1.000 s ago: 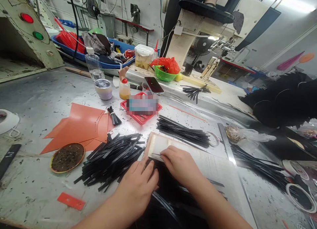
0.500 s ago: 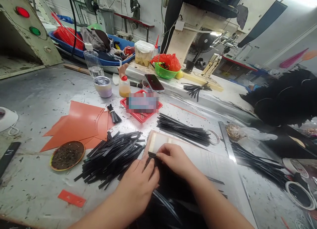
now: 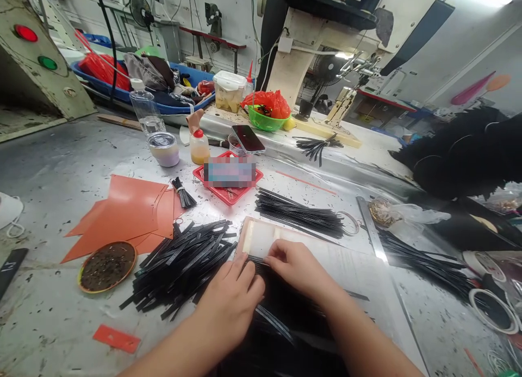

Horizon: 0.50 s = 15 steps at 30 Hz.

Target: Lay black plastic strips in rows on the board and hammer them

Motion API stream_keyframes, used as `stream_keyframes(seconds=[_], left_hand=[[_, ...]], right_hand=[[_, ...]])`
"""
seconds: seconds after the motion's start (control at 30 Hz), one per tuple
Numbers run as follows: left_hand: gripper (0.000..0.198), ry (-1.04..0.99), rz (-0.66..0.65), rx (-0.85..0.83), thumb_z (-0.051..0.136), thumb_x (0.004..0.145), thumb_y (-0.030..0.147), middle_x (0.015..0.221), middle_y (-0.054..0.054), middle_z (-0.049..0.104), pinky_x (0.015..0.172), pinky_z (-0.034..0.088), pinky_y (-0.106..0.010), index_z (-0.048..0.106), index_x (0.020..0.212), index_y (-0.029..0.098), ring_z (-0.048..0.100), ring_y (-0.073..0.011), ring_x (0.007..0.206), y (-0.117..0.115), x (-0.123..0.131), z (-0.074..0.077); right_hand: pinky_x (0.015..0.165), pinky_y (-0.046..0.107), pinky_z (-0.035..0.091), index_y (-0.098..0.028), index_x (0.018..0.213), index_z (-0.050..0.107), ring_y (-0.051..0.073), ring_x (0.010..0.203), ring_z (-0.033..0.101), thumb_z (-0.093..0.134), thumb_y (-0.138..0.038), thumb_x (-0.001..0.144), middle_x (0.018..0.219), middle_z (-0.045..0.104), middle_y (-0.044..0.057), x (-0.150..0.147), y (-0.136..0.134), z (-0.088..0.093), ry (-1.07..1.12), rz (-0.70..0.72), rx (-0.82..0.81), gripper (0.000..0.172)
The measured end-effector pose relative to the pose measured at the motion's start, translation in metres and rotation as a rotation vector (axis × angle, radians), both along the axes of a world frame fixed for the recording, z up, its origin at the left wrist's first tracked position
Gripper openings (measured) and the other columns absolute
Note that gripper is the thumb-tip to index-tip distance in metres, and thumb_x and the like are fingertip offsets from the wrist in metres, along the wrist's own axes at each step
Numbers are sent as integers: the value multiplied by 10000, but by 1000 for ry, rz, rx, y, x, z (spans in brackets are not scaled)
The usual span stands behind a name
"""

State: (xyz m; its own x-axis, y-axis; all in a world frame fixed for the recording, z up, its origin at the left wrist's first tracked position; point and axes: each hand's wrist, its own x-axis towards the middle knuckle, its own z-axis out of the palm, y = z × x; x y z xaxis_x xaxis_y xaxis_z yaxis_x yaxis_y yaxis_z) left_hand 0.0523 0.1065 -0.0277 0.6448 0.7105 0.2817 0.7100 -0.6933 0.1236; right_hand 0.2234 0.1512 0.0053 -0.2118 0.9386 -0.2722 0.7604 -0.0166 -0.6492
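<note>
A pale board [image 3: 299, 243] lies before me, with black strips [image 3: 256, 259] laid side by side near its left edge. My left hand [image 3: 232, 292] is at the left end of the strips, index finger and thumb closed on an end and the other fingers curled. To its right, my right hand [image 3: 296, 263] pinches the same strip between thumb and fingertips. Dark shiny material [image 3: 281, 333] spreads beneath both wrists. A loose pile of black strips [image 3: 185, 263] lies just left of my left hand. Beyond the board rests a long bundle of black strips [image 3: 299, 211].
Orange sheets [image 3: 134, 203] and a round dish [image 3: 108, 267] of dark bits lie to the left. A red basket [image 3: 230, 197], a glue bottle [image 3: 199, 148] and a phone [image 3: 248, 139] stand further back. A metal ruler [image 3: 372, 230] lies right, and a sewing machine [image 3: 293, 61] rises behind.
My right hand has moved slightly right along the strip, away from my left fingertips. My left hand stays at the strip's end. The view has shifted a little.
</note>
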Motion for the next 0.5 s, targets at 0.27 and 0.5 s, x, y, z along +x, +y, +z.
stream_keyframes(seconds=[0.27, 0.5], left_hand=[[167, 29, 0, 75, 423, 850, 204, 1120, -113, 582, 790, 351, -384, 578, 894, 158, 493, -310, 1078, 1, 3, 5], [137, 80, -9, 33, 470, 833, 220, 1079, -95, 607, 816, 352, -408, 596, 821, 168, 520, -288, 1018, 6, 14, 10]], right_hand=[[524, 226, 341, -180, 617, 526, 128, 568, 499, 567, -262, 735, 594, 574, -15, 29, -11, -3, -37, -85, -26, 149], [511, 233, 324, -192, 606, 528, 135, 547, 503, 560, -269, 739, 574, 574, -9, 22, -8, 1, -125, -77, 3, 157]])
